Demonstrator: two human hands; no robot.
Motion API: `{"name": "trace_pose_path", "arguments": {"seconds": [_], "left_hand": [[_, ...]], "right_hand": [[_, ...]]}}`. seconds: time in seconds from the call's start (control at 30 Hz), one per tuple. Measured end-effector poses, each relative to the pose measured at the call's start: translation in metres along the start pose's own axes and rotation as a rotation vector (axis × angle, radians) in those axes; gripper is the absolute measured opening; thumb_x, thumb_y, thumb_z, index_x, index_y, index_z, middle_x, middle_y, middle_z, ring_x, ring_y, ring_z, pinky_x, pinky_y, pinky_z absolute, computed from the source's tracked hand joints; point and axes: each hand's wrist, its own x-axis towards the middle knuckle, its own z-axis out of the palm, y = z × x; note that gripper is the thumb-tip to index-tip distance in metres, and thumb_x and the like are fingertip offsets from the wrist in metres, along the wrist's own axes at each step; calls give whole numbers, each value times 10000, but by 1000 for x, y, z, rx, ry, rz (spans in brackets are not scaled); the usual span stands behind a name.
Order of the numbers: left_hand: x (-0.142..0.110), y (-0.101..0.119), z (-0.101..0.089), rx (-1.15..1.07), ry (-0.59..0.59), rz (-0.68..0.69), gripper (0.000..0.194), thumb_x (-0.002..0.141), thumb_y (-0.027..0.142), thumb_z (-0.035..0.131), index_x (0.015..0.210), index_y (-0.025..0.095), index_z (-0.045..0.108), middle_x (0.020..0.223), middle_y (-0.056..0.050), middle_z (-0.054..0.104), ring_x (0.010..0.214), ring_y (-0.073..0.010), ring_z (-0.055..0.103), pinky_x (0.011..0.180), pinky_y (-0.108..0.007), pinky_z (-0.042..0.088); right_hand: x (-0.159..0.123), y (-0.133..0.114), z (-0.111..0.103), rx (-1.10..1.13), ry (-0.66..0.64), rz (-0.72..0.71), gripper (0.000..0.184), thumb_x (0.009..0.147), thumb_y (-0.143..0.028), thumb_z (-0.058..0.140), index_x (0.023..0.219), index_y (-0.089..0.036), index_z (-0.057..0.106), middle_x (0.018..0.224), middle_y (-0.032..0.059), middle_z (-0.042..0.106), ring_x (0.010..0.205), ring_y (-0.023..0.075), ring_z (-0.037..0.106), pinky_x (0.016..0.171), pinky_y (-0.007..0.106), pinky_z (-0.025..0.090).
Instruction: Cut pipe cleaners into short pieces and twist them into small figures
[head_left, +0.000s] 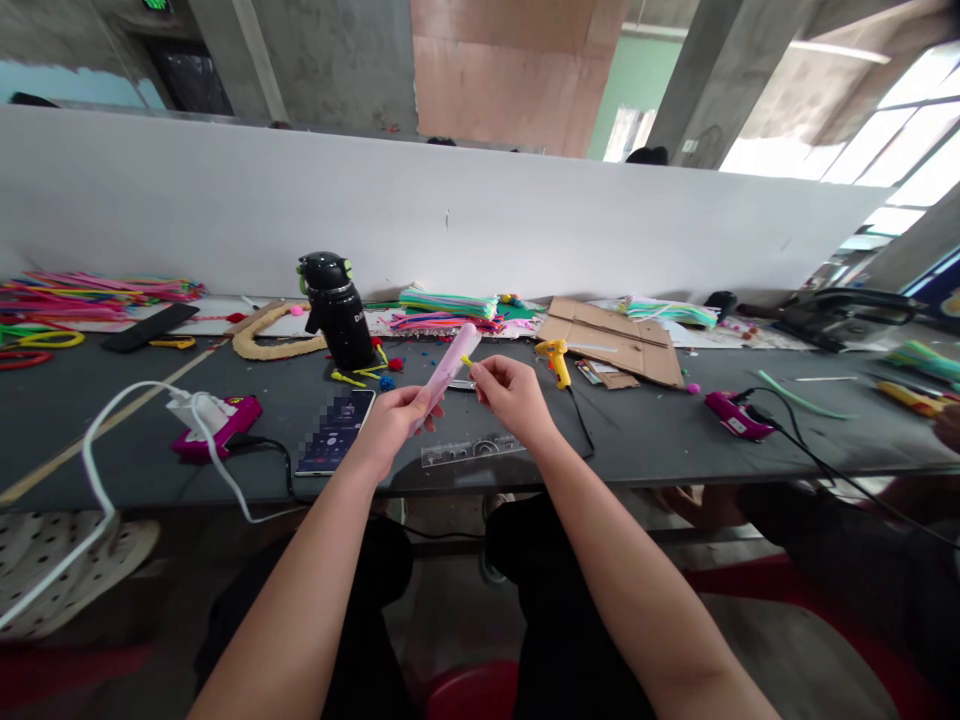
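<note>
My left hand [397,420] is closed around the lower end of a long, flat pink piece with a rounded top [451,362]. It is tilted up and away to the right; what it is made of I cannot make out. Close to its right edge, my right hand [514,395] pinches a small yellow stem [466,361], whose tip seems to meet the pink piece. Below both hands a clear plastic ruler [472,450] lies on the grey table [645,440]. A yellow glue gun [556,362] stands just right of my right hand.
A black bottle [341,315] stands behind a phone [341,430] on the left. Purple power sockets [217,428] with cables lie at both sides. Cardboard [611,340] and pipe cleaner bundles [448,302] line the white partition [450,210]. Another person sits at the right.
</note>
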Motion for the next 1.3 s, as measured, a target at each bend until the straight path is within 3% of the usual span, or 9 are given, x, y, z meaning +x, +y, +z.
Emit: {"name": "trace_pose_path", "arguments": {"seconds": [1.3], "left_hand": [[-1, 5, 1, 22, 22, 33, 355, 752, 486, 726, 805, 135, 726, 743, -57, 687, 619, -153, 552, 605, -287, 369]], "right_hand": [[-1, -3, 0, -9, -1, -5, 318, 895, -465, 598, 774, -172, 623, 585, -22, 547, 522, 99, 453, 499, 242, 338]]}}
